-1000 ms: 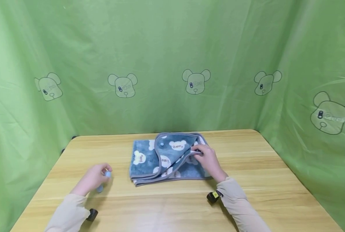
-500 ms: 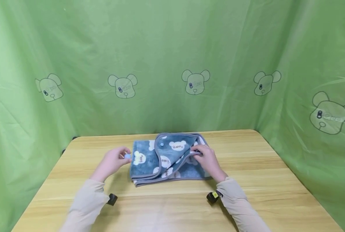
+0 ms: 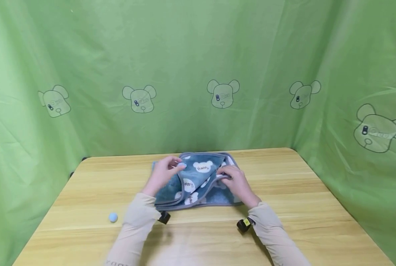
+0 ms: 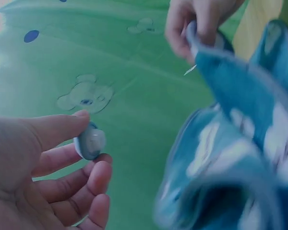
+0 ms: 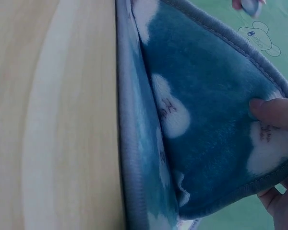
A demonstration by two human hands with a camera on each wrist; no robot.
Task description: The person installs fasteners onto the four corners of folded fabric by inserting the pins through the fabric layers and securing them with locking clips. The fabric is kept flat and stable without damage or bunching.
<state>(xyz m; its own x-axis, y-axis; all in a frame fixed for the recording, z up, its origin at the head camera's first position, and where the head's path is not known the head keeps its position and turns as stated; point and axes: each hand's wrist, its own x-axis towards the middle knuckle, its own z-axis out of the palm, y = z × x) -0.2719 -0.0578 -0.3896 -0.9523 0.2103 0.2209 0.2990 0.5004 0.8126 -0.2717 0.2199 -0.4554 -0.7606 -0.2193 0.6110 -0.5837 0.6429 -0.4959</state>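
Observation:
A folded teal fleece blanket with white bear-head prints and grey edging lies at the far middle of the table. My right hand pinches a lifted edge of it, thumb on top and fingers behind. Beside that hand, a thin white pin sticks out of the cloth. Over the blanket's left part, my left hand pinches a small light-blue round cap with a pale, glossy inner side between thumb and fingers. The blue dot on the blanket's flap is hidden near the left fingers.
Another light-blue round piece rests on the wooden table, left of my left sleeve. A green curtain with bear prints stands behind and on both sides. Black cameras hang at both wrists.
My left hand has moved right and away from me, from the table's left side to over the blanket, carrying the cap. The piece on the table is now uncovered. My right hand keeps its place.

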